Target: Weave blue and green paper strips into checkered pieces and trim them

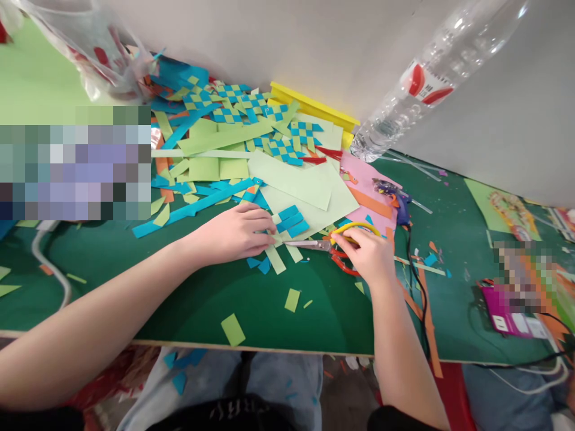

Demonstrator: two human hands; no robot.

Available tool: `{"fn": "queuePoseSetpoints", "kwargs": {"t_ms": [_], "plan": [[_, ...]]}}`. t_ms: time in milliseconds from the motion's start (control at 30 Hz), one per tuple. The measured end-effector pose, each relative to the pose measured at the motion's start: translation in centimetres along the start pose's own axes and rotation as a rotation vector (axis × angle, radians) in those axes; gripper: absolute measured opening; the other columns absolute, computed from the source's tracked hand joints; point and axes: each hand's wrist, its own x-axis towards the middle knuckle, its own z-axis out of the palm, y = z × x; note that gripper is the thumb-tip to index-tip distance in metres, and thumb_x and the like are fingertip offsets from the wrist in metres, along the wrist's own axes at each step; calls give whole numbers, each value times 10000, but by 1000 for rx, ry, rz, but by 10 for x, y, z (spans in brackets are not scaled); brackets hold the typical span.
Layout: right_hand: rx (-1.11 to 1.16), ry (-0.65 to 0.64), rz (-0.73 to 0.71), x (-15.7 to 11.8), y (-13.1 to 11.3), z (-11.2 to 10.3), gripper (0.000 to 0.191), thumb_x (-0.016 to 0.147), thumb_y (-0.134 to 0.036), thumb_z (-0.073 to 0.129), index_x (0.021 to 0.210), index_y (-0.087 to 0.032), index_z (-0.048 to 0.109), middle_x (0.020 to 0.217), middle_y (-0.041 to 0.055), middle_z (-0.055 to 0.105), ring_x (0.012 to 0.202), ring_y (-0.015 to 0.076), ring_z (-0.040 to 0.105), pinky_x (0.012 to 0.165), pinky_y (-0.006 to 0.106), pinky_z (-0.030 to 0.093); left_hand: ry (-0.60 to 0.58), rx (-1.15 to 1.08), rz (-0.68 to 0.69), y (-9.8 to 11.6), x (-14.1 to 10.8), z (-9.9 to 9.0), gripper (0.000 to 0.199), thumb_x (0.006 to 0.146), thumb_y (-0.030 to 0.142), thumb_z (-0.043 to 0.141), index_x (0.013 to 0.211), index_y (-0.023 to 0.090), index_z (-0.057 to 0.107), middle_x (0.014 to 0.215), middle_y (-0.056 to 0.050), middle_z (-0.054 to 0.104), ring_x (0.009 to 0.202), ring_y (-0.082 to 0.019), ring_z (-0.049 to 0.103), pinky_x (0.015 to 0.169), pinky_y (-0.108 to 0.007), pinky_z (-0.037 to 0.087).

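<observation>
My left hand [240,233] lies at the middle of the green table, fingers closed on a woven paper piece [294,222] of blue and light green strips. Pale green strips [276,258] stick out below its fingertips. In my right hand [366,251] are scissors [314,245] with yellow and red handles. Their blades point left, and the tips meet the woven piece beside my left fingertips. Small blue scraps [260,264] sit just under my left hand.
Woven blue-green pieces [231,102], loose strips and pale paper sheets [305,179] pile up behind my hands. A plastic bottle [431,84] leans at the back right. A purple glue gun [401,206] with a black cable rests right. A white cable [56,269] runs at left.
</observation>
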Motion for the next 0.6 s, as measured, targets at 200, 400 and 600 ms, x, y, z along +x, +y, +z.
{"fn": "queuePoseSetpoints", "kwargs": {"t_ms": [200,400,600], "plan": [[83,-59,105,-1,-2,4,342,884,-463,568,701,-186,651,584,-8,634,521,112,551,537,244,390,-18,9,-5,0,0,1,205,949,254,461,997,236,659,1110,-35,679,1103,-222,580,963,-396,412],[54,-60,50,-2,-2,6,333,887,-452,569,695,-191,645,603,-9,648,526,107,550,538,245,388,-9,3,-4,0,0,-1,204,945,243,467,978,231,668,1095,-38,681,1082,-218,588,957,-394,419],[24,-39,2,-1,-2,6,346,893,-449,562,684,-188,651,596,-6,648,519,107,541,530,252,385,-11,11,-5,1,0,-2,212,945,241,464,978,227,673,1101,-44,679,1082,-218,589,965,-397,414]]}}
